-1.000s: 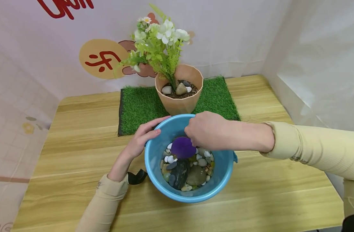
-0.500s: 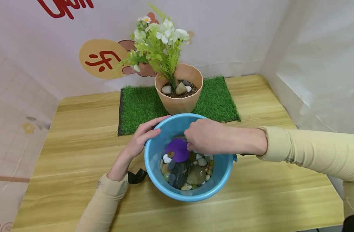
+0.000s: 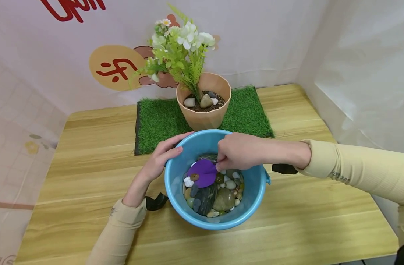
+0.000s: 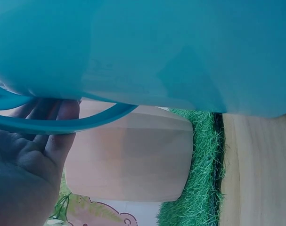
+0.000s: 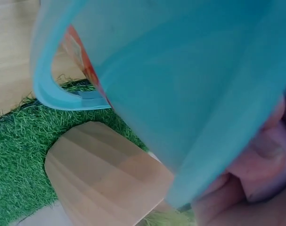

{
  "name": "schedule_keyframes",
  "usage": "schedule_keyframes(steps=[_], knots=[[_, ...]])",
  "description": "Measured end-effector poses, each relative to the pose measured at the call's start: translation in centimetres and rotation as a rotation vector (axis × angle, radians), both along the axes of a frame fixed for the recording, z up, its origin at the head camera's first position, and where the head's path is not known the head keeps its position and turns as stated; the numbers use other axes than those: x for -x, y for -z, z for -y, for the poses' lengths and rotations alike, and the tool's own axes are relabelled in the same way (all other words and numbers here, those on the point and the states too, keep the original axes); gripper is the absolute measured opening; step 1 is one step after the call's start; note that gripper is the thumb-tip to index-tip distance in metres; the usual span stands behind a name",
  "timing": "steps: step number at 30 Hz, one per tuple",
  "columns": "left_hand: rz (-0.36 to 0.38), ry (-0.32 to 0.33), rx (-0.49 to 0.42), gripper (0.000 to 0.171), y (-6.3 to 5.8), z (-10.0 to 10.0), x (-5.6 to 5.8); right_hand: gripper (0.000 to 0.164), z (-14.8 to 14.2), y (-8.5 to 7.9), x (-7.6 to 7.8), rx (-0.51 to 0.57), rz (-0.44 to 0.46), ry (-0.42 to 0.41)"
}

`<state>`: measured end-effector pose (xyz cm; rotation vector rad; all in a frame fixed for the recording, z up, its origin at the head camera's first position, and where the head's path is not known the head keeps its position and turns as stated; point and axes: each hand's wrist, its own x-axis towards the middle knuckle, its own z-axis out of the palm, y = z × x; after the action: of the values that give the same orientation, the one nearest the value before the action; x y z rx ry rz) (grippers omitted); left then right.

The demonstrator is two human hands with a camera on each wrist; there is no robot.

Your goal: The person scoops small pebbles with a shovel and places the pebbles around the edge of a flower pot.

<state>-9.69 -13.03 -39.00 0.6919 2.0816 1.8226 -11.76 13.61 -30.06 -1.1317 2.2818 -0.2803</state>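
A blue bucket with pebbles and larger stones inside, such as a dark stone, stands on the table. My left hand holds its left rim, thumb over the edge and fingers along the outside. In the left wrist view those fingers reach behind the bucket handle. My right hand dips into the bucket from the right, pinching the edge of a flat, rounded purple piece. A small brown stone overlaps the purple piece. Much of the bucket's far right rim is hidden by the right hand.
Behind the bucket, a peach planter with artificial white flowers, soil and stones stands on a green grass mat. The wooden table meets draped backdrop walls. A black strap shows near the left wrist.
The purple piece has shifted left and slightly down among the stones, and the brown stone shows over it. My right hand moved lower, then slightly up and right. The left hand keeps its place.
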Motion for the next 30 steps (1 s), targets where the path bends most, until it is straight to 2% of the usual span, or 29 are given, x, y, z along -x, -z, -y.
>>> schedule_keyframes(steps=[3, 9, 16, 24, 30], knots=[[-0.001, 0.002, 0.003, 0.055, 0.0, -0.1, 0.0, 0.037, -0.3, -0.4, 0.0, -0.011, 0.03, 0.014], [0.002, 0.01, -0.013, 0.056, 0.0, -0.2, 0.1, 0.044, -0.5, -0.6, -0.1, -0.018, 0.092, 0.05], [-0.003, 0.002, -0.018, 0.056, 0.0, -0.1, 0.1, 0.034, -0.5, -0.1, -0.9, 0.022, 0.031, 0.03], [-0.001, 0.006, -0.016, 0.056, 0.1, -0.1, 0.1, 0.039, -1.3, -1.0, -0.6, 0.031, 0.123, 0.091], [-0.015, 0.001, -0.021, 0.055, 0.2, -0.1, 0.1, 0.025, -2.4, -1.7, -0.5, 0.095, 0.142, 0.101]])
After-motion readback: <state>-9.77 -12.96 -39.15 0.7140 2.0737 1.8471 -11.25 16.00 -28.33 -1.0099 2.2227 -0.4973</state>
